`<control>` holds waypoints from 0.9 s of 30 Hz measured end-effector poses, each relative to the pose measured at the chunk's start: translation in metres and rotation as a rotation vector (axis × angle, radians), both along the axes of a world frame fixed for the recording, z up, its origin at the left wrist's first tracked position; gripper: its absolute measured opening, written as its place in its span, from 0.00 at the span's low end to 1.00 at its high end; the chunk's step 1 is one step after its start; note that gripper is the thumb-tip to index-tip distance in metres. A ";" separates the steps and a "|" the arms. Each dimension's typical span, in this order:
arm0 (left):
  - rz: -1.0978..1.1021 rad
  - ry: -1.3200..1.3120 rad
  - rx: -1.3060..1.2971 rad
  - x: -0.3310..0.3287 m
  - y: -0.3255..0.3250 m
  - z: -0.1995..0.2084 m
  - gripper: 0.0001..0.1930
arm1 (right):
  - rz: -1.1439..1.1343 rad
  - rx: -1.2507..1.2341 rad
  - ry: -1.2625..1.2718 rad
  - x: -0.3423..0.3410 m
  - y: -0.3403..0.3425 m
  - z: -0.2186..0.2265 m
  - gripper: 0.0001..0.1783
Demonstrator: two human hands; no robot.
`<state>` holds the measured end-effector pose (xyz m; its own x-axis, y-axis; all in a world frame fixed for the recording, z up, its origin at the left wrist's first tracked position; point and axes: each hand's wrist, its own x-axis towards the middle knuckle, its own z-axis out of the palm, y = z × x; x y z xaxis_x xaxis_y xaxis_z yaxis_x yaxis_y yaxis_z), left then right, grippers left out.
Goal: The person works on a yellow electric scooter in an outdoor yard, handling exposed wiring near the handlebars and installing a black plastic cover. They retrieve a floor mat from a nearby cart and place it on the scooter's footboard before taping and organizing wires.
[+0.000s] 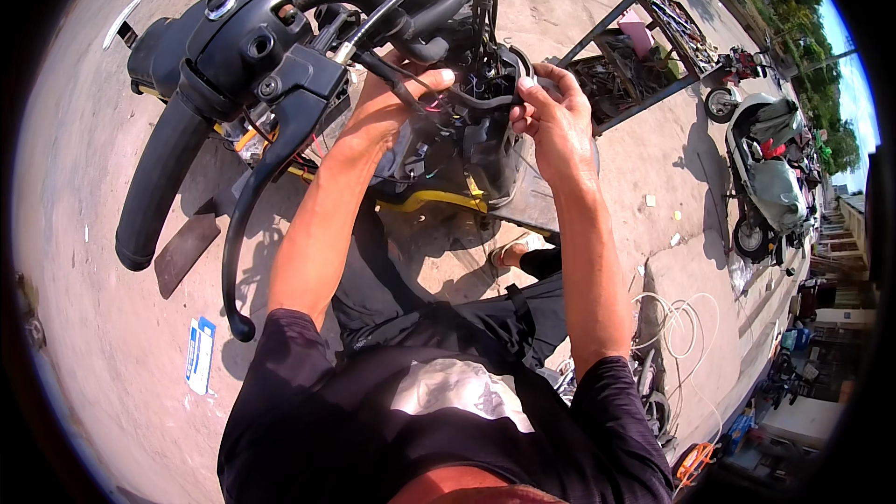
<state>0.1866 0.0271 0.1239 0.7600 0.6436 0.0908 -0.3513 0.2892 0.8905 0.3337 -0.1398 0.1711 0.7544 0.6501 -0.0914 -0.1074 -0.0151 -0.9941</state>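
In the head view, a two-wheeler's front end fills the upper middle of the frame, its inner wiring exposed. The person's right hand [557,112], right of centre in the upper half, has its thumb and fingers pinched together on a curved black flexible tube [487,103], which bows across the opening between the two hands. The left hand [411,89], just left of it, has its thumb extended toward the opening; its other fingers are mostly hidden behind cables, so I cannot tell whether they grip anything.

Below the hands lie thin loose wires with pink-red strands [431,106], and beneath those a bright yellow curved body trim strip [434,198]. At upper left are a bulky black plastic switch housing [247,28], a thick black rubber handlebar grip [163,182] and a long black curved brake lever [241,243], all joined on the handlebar.

As to progress, the front appears opened up and the handlebar controls look mounted. The work seems partway through: wires hang untidy, the tube is in hand, and the opening has no cover over it. Whether any connection is finished is too small to tell.

A dark metal-framed rack [653,103] stands at upper right.
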 end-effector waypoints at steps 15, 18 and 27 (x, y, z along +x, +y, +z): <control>0.119 0.195 -0.036 0.019 0.010 -0.011 0.21 | 0.263 -0.188 -0.309 0.051 0.047 0.008 0.21; 0.099 0.039 0.007 0.025 0.017 -0.027 0.20 | 0.362 -0.229 -0.331 0.059 0.044 0.018 0.20; 0.058 0.173 0.167 0.022 0.021 -0.025 0.18 | 0.406 -0.236 -0.364 0.075 0.037 0.006 0.21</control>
